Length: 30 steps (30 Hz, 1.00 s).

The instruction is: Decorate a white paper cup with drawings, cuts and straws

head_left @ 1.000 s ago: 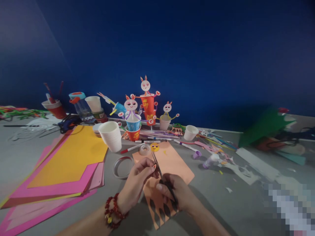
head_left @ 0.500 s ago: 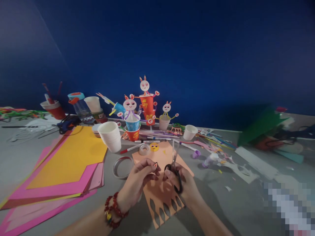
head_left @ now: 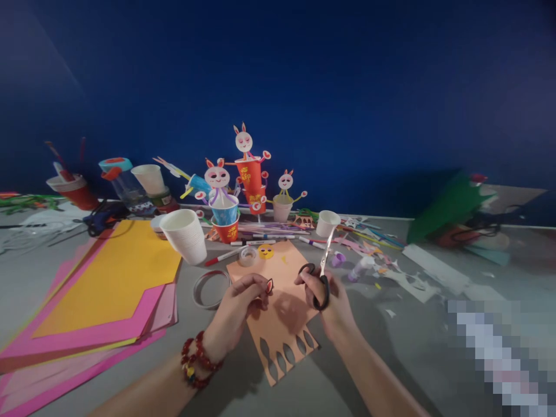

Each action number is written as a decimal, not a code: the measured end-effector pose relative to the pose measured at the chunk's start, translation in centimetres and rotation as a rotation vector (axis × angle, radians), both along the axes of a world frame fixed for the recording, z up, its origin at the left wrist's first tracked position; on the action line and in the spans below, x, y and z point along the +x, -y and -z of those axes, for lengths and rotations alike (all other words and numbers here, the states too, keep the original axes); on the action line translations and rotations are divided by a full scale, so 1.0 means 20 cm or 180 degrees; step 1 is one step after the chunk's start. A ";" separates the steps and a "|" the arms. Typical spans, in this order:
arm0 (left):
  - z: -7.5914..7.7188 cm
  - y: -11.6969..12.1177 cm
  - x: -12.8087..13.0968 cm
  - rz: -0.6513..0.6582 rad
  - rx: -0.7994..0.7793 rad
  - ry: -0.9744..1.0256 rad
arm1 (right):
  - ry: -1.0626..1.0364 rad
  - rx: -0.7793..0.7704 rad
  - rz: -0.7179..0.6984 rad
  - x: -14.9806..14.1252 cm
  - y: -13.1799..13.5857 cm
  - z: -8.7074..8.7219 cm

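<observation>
Between thumb and fingers, my left hand [head_left: 243,298] pinches a small paper ear [head_left: 270,286] with a dark edge and an orange-red middle. My right hand [head_left: 328,298] has its fingers in the black handles of a pair of scissors [head_left: 323,263], whose blades point up and away from the ear. Both hands are above an orange paper sheet [head_left: 282,324] with several leaf-shaped holes along its near edge. A round yellow face cutout [head_left: 266,251] lies at the sheet's far edge, beside a small tape roll [head_left: 248,256].
A larger tape roll [head_left: 211,289] and stacked white cups [head_left: 185,236] stand left, near coloured paper sheets [head_left: 108,272]. Rabbit-faced cup figures [head_left: 223,200] stand at the back. Paper scraps [head_left: 412,278], a purple cap [head_left: 337,259] and a white cup [head_left: 328,223] are at right.
My right hand has moved right with the scissors, away from my left hand, and the blades now tilt right. The paper ear stays in my left hand. The view has shifted slightly.
</observation>
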<state>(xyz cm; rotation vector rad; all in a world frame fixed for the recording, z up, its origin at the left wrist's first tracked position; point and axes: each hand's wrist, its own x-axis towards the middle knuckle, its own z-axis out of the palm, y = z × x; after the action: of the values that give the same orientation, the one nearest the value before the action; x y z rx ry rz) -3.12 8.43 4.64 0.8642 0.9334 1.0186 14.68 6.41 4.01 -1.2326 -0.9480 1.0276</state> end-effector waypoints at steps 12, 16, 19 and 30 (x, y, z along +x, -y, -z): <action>-0.02 -0.06 -0.04 -0.0510 0.0342 -0.0114 | -0.0456 0.0394 0.0200 0.05 -0.02 0.00; -0.07 -0.14 -0.12 -0.1230 0.0749 0.0266 | -0.0480 0.0419 0.0394 0.07 -0.03 -0.01; -0.08 -0.18 -0.14 -0.1310 0.0767 0.0265 | 0.0008 0.0338 0.0239 0.07 -0.03 0.00; 0.00 -0.14 -0.09 -0.0928 0.0415 -0.0294 | 0.2234 0.0002 -0.0544 0.08 -0.03 0.06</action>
<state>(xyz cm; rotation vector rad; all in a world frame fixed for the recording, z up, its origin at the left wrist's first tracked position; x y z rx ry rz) -5.00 11.33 4.56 0.9061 1.1026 1.3102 16.31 6.93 2.86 -1.5680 -1.6113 0.7186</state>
